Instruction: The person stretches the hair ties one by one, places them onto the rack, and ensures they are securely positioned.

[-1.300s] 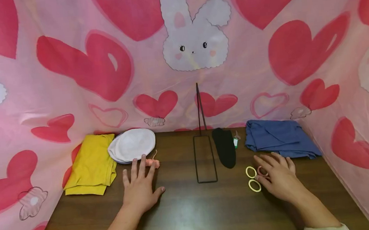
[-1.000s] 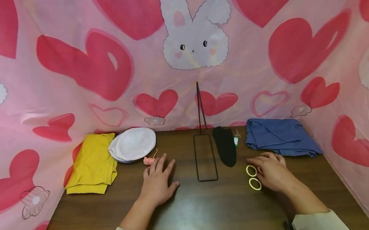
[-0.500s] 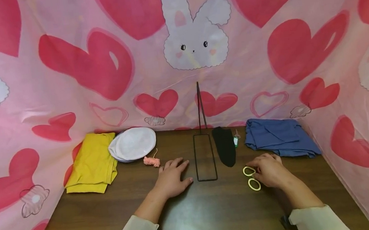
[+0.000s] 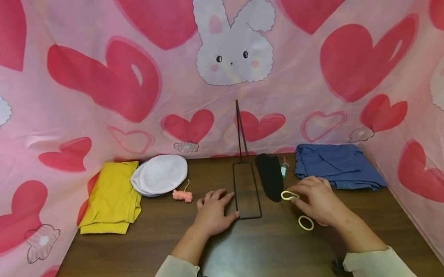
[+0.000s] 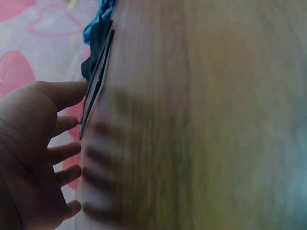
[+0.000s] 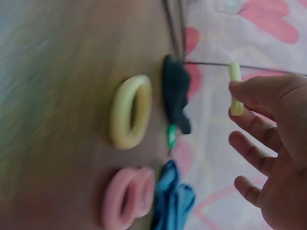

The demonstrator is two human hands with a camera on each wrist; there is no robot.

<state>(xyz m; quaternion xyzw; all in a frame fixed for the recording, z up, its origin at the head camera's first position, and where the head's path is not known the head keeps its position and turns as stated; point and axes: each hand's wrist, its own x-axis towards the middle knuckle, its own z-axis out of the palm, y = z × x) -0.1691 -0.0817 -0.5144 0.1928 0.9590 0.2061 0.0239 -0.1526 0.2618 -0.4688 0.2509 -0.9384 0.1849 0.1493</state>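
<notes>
My right hand (image 4: 319,198) pinches a pale yellow hair tie (image 6: 235,72) between thumb and index finger, raised over the table by the toe of a black sock (image 4: 271,178). Its other fingers are loosely bent. Below it lies a second yellow hair tie (image 6: 121,120), with pink hair ties (image 6: 112,203) beside it, which the right hand hides in the head view. My left hand (image 4: 213,215) is spread palm down, thumb and index fingertips right at the left edge of a black wire stand (image 4: 249,218). The stand has a flat rectangular base and a tall narrow upright.
Along the back lie a folded yellow cloth (image 4: 111,198), a white cap (image 4: 163,175) and a pink yarn bundle (image 4: 182,196). A key with a green tag (image 4: 284,171) sits beside the sock. Folded blue cloth (image 4: 337,165) is at the right. Patterned fabric (image 4: 183,71) walls the table.
The left hand has moved right from near the cap and yarn to the stand's base. My right hand has picked up one yellow hair tie and carried it up and left.
</notes>
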